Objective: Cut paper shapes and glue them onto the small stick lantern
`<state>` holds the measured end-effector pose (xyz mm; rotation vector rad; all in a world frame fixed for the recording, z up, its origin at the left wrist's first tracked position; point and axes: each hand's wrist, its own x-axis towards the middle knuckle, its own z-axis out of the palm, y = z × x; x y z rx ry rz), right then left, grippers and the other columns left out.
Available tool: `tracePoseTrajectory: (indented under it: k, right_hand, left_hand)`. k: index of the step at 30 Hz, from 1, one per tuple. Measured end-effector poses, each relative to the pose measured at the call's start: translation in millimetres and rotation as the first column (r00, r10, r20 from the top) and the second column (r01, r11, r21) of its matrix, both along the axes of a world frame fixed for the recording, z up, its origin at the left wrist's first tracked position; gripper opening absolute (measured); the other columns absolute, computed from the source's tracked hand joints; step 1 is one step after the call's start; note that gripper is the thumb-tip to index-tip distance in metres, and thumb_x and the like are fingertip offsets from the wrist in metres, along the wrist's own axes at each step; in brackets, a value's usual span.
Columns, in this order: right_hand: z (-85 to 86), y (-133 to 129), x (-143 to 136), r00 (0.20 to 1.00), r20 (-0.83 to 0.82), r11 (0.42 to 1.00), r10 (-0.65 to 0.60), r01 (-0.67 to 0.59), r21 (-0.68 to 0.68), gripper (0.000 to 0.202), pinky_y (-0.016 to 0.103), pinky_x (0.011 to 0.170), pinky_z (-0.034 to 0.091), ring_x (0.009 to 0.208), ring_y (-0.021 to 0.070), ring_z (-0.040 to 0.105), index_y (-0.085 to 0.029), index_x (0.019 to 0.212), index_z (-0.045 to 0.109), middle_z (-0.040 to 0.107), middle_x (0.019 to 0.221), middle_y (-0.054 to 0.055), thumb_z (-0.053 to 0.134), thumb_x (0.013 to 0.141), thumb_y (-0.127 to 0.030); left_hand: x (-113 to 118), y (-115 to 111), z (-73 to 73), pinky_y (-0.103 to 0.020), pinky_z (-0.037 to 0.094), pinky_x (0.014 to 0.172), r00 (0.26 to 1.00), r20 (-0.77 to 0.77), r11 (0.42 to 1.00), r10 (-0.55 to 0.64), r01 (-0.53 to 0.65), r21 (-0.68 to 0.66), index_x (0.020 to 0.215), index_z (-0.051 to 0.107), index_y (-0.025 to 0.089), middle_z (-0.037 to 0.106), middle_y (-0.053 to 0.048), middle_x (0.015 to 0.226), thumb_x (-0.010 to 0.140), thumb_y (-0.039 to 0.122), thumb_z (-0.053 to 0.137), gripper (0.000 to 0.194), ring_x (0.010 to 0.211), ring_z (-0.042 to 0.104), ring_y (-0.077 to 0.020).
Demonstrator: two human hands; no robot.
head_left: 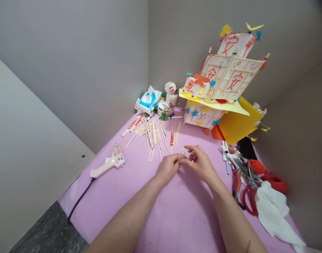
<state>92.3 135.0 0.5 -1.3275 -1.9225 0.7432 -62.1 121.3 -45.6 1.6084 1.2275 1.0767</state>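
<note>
Over the middle of the purple tabletop, my left hand point(168, 168) is closed, its thumb and fingers pressed together around something small and pale that I cannot make out. My right hand point(201, 164) is close beside it with the fingers bent and apart. Its thumb reaches to the left hand's fingertips. Just beyond the hands lie loose wooden chopsticks point(157, 135), several in a spread heap. One pair of chopsticks in a red paper band point(172, 137) lies near the left hand. A pale glue gun point(109, 166) with a black cord rests to the left.
A decorated paper-and-stick model building point(218, 84) stands at the back right beside yellow card point(240, 121). Wet wipes point(149, 100) and a jar point(171, 99) are at the back. Along the right edge lie red-handled scissors point(250, 201), pliers point(236, 186), red yarn point(275, 182) and white cloth point(273, 203).
</note>
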Motion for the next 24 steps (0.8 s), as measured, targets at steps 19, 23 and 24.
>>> tracePoseTrajectory:
  k: [19,23,24]
  right_hand:
    - [-23.2,-1,-8,0.868,-0.45,0.924,0.212,-0.328,-0.197,0.027,0.047,0.108,0.032,0.125,0.0251,0.047,-0.028,0.101,0.072,0.058,0.129,0.007,0.058,0.085,-0.044]
    - [-27.0,-2,-6,0.843,-0.504,0.906,0.189,-0.347,-0.241,0.025,0.045,0.108,0.032,0.124,0.0242,0.049,-0.028,0.102,0.071,0.056,0.132,0.005,0.06,0.085,-0.042]
    - [-27.8,-2,-5,0.839,-0.512,0.902,0.184,-0.351,-0.251,0.025,0.044,0.108,0.032,0.124,0.0242,0.049,-0.028,0.102,0.071,0.056,0.132,0.005,0.06,0.085,-0.042]
  left_hand:
    - [0,0,0.9,-0.032,0.048,0.087,0.988,0.051,0.99,-0.144,0.144,0.004,0.11,0.068,0.021,0.07,-0.005,0.108,0.085,0.023,0.048,0.033,0.1,0.064,-0.0204]
    - [0,-1,2.2,-0.03,0.048,0.081,0.987,-0.003,0.987,-0.159,0.159,0.036,0.107,0.07,0.021,0.072,-0.005,0.1,0.085,0.024,0.047,0.031,0.092,0.065,-0.0198]
    - [1,-1,2.4,-0.029,0.048,0.08,0.986,-0.001,0.986,-0.164,0.164,0.039,0.106,0.07,0.021,0.072,-0.004,0.098,0.086,0.025,0.047,0.031,0.09,0.065,-0.0193]
